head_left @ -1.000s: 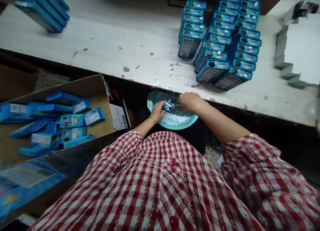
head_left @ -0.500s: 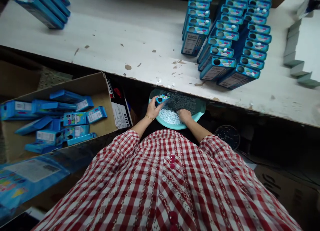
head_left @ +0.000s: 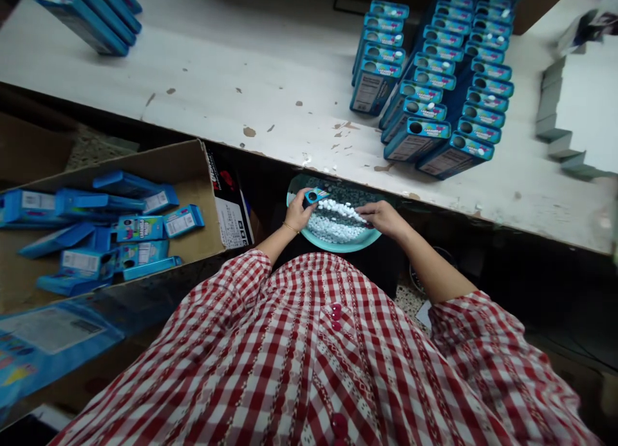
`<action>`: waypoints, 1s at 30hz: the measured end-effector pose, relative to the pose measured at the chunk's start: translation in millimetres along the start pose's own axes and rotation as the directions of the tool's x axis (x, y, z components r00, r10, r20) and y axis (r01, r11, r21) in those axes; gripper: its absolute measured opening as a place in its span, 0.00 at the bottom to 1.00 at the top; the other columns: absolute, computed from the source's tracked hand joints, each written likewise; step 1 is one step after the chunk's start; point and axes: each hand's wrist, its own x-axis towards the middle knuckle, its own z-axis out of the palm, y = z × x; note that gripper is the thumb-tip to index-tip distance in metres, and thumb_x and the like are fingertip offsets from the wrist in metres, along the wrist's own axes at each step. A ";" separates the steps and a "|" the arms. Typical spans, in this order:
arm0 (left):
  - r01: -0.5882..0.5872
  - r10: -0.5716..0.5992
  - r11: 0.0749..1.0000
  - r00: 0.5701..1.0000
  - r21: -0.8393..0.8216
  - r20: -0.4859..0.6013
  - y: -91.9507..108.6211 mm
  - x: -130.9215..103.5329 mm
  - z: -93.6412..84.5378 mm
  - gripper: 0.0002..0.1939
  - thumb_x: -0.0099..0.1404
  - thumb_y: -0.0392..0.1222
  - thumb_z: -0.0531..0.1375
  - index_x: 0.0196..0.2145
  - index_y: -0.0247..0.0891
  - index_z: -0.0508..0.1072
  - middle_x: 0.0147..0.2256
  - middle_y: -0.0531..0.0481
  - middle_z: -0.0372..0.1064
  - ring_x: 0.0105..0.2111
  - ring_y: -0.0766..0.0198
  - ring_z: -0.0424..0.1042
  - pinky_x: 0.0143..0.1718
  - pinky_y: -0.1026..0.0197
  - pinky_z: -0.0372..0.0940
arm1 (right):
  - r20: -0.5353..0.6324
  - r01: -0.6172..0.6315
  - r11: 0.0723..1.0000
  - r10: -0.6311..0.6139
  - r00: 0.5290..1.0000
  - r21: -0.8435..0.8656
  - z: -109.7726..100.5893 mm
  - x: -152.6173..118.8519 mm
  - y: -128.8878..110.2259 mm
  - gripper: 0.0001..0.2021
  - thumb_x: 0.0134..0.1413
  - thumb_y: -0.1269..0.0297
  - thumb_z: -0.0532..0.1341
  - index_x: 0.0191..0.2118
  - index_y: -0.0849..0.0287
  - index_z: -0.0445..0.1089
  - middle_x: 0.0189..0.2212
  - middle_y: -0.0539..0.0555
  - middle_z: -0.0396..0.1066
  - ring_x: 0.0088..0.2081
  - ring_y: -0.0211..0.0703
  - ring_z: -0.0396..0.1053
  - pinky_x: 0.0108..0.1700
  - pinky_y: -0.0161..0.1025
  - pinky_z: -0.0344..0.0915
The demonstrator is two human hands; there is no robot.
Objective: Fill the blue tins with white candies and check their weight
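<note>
Over the turquoise plastic basin (head_left: 333, 247), our left hand (head_left: 296, 214) grips a small blue printed box (head_left: 315, 195) beside a row of white pellets (head_left: 340, 208) reaching our right hand (head_left: 387, 220), its grip unclear, an alignment calling for steadiness.

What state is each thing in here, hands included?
Left hand: closed around a small blue box.
Right hand: at one end of a line of white pieces; grip unclear.
Basin: open, partly filled with white pieces.
Cardboard carton: open, blue boxes lying jumbled inside.
Boxes on the right of the table: upright, in rows.
</note>
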 end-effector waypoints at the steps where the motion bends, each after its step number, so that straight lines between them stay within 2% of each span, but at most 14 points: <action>1: -0.017 0.017 1.000 1.000 0.015 0.019 1.6 -1.0 2.0 0.20 0.57 0.39 0.56 0.49 0.34 0.64 0.47 0.41 0.68 0.47 0.56 0.68 0.50 0.54 0.62 | -0.035 0.013 0.998 -0.015 0.999 -0.056 -9.2 -4.9 -10.8 0.18 0.52 0.70 0.55 0.48 0.63 0.73 0.37 0.54 0.76 0.33 0.39 0.72 0.34 0.31 0.65; 3: -0.047 0.045 0.998 0.998 0.045 0.054 4.1 -2.8 6.2 0.21 0.57 0.37 0.55 0.49 0.33 0.64 0.48 0.39 0.67 0.48 0.54 0.67 0.51 0.52 0.61 | -0.072 0.039 0.963 -0.060 0.996 -0.268 -22.6 -11.5 -35.7 0.18 0.51 0.72 0.54 0.45 0.58 0.75 0.37 0.54 0.76 0.38 0.42 0.72 0.39 0.34 0.65; 6: -0.085 0.076 0.992 0.993 0.096 0.092 6.0 -4.3 12.0 0.22 0.55 0.34 0.54 0.50 0.34 0.64 0.48 0.40 0.67 0.49 0.53 0.66 0.52 0.49 0.60 | -0.059 0.014 0.821 -0.058 0.997 -0.570 -27.0 -13.6 -75.2 0.16 0.50 0.73 0.53 0.41 0.57 0.76 0.40 0.60 0.75 0.43 0.49 0.71 0.44 0.40 0.63; 9: -0.115 0.101 0.985 0.988 0.127 0.114 5.9 -4.6 15.9 0.24 0.54 0.32 0.53 0.50 0.35 0.64 0.49 0.40 0.67 0.50 0.52 0.65 0.53 0.49 0.59 | -0.071 -0.009 0.744 -0.051 0.996 -0.668 -20.8 -11.9 -106.7 0.16 0.53 0.72 0.53 0.43 0.63 0.74 0.40 0.67 0.74 0.44 0.53 0.71 0.46 0.43 0.63; 12: -0.110 0.097 0.986 0.989 0.125 0.108 4.5 -4.1 15.6 0.23 0.54 0.33 0.53 0.50 0.34 0.64 0.49 0.39 0.67 0.50 0.53 0.65 0.53 0.49 0.59 | -0.060 0.012 0.720 -0.074 0.995 -0.694 -20.8 -16.6 -118.2 0.17 0.55 0.72 0.51 0.44 0.66 0.73 0.41 0.69 0.73 0.45 0.54 0.70 0.46 0.45 0.62; 15: -0.073 0.069 0.993 0.996 0.091 0.052 3.0 -3.6 10.9 0.21 0.57 0.36 0.55 0.49 0.36 0.64 0.48 0.40 0.68 0.49 0.54 0.67 0.51 0.51 0.61 | -0.061 0.003 0.707 -0.065 0.996 -0.708 -29.5 -26.0 -99.8 0.17 0.56 0.73 0.49 0.44 0.64 0.73 0.41 0.67 0.73 0.44 0.55 0.71 0.45 0.45 0.64; 18: -0.047 0.046 0.998 0.999 0.040 0.012 2.9 -3.7 4.3 0.20 0.59 0.40 0.56 0.49 0.37 0.64 0.47 0.41 0.68 0.48 0.55 0.68 0.50 0.53 0.62 | -0.065 -0.022 0.749 -0.029 0.997 -0.662 -28.5 -21.6 -58.7 0.19 0.55 0.74 0.49 0.47 0.57 0.72 0.45 0.63 0.72 0.46 0.54 0.70 0.45 0.44 0.65; 20: -0.038 0.038 0.999 0.999 0.023 0.000 3.4 -4.5 0.7 0.20 0.59 0.40 0.57 0.49 0.37 0.63 0.47 0.42 0.68 0.47 0.56 0.68 0.49 0.54 0.63 | -0.074 -0.110 0.800 0.082 0.994 -0.589 -12.9 -6.2 -31.9 0.21 0.55 0.75 0.49 0.50 0.56 0.70 0.47 0.62 0.71 0.48 0.52 0.69 0.46 0.43 0.64; 23: -0.032 0.032 0.999 0.999 0.011 -0.008 3.8 -6.4 -2.5 0.20 0.59 0.40 0.57 0.49 0.36 0.63 0.47 0.42 0.68 0.47 0.57 0.69 0.49 0.55 0.63 | -0.034 -0.163 0.816 0.174 0.984 -0.555 29.2 23.8 -8.5 0.19 0.55 0.78 0.48 0.45 0.66 0.72 0.42 0.68 0.73 0.45 0.53 0.71 0.44 0.43 0.66; 25: -0.021 0.021 1.000 1.000 0.008 -0.014 3.1 -7.6 -3.7 0.19 0.59 0.41 0.58 0.49 0.37 0.64 0.47 0.43 0.69 0.46 0.57 0.69 0.48 0.56 0.63 | 0.016 -0.124 0.842 0.155 0.988 -0.525 57.8 38.8 -2.9 0.19 0.56 0.77 0.47 0.45 0.66 0.73 0.42 0.67 0.73 0.46 0.50 0.71 0.45 0.40 0.65; 27: 0.004 -0.003 1.000 1.000 0.010 -0.025 1.7 -8.3 -4.6 0.19 0.59 0.42 0.58 0.48 0.38 0.64 0.46 0.44 0.69 0.45 0.58 0.69 0.47 0.56 0.63 | 0.067 -0.058 0.876 0.102 0.993 -0.479 77.3 47.3 0.7 0.19 0.56 0.75 0.49 0.48 0.62 0.72 0.46 0.63 0.72 0.48 0.46 0.70 0.48 0.37 0.63; 30: 0.040 -0.039 0.999 0.998 0.012 -0.041 -0.7 -7.5 -6.0 0.20 0.58 0.43 0.59 0.48 0.37 0.64 0.45 0.45 0.70 0.43 0.58 0.70 0.46 0.57 0.64 | 0.132 0.022 0.921 0.032 0.991 -0.389 84.1 52.3 10.3 0.21 0.52 0.77 0.54 0.50 0.55 0.71 0.47 0.56 0.72 0.50 0.42 0.69 0.49 0.33 0.62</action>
